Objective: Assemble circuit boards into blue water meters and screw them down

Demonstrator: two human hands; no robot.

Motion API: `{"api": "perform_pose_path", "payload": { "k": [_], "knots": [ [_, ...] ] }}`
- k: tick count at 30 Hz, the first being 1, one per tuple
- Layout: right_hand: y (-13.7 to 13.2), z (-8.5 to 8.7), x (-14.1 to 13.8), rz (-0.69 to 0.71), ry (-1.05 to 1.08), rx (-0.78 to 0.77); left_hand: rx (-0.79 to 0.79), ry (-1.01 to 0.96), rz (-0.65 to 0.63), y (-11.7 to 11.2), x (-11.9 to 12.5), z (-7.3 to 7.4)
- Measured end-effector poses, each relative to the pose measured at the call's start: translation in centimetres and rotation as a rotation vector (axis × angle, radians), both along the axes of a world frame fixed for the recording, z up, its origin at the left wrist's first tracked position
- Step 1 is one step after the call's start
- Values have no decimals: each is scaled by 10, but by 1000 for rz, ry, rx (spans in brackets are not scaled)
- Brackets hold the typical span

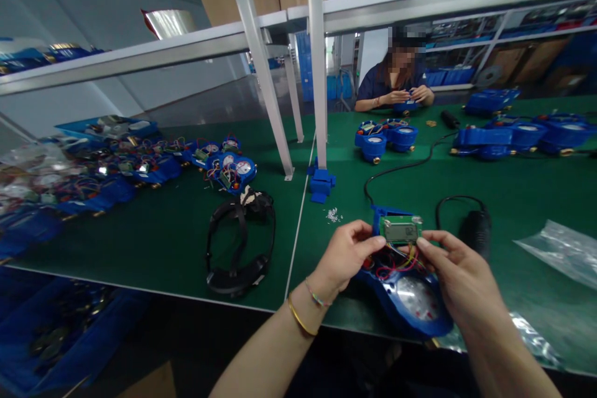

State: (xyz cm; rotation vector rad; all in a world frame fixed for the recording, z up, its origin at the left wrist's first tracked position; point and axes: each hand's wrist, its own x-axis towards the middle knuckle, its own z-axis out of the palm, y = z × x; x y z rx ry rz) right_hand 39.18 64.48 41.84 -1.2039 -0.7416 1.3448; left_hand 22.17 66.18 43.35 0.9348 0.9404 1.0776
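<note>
A small green circuit board with a grey display (pixel 400 231) is pinched between both my hands over the near table edge. My left hand (pixel 344 255) grips its left end with curled fingers. My right hand (pixel 459 273) holds its right end. Red and yellow wires (pixel 396 261) run from the board down into an open blue water meter body (pixel 410 301) lying under my hands, its round dial showing. A blue cover piece (pixel 380 214) sits just behind the board.
The green table (pixel 163 236) carries a black head strap (pixel 237 242), a black electric screwdriver with cord (pixel 474 230), small screws (pixel 333 216), plastic bags (pixel 559 252), and several blue meters at left (pixel 140 165) and far right (pixel 513 134). A person across (pixel 394 84) handles a meter. Metal posts (pixel 318 56) rise mid-table.
</note>
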Motion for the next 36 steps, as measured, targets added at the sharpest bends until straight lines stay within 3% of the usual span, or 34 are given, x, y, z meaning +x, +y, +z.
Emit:
{"api": "perform_pose_path", "payload": {
  "k": [6, 14, 18, 22, 25, 29, 36],
  "knots": [
    [0, 7, -4, -17, -88, 15, -19, 46, -56, 8, -4, 2],
    [-2, 7, -12, -46, -140, 35, -50, -131, -27, 9, 1, -5],
    [-2, 6, -13, -35, -133, 87, -49, -178, -46, 10, -1, -6],
    [-2, 9, -11, 3, -111, 41, -35, -176, -67, 12, -2, -2],
    [-3, 11, -11, 37, -109, 24, -111, -157, -81, 18, -2, 1],
    [-4, 8, -8, 50, -99, 45, -197, -203, -77, 27, -2, 1],
    [-4, 1, -5, 3, -93, 81, -184, -253, -52, 25, -3, -1]
  ]
}}
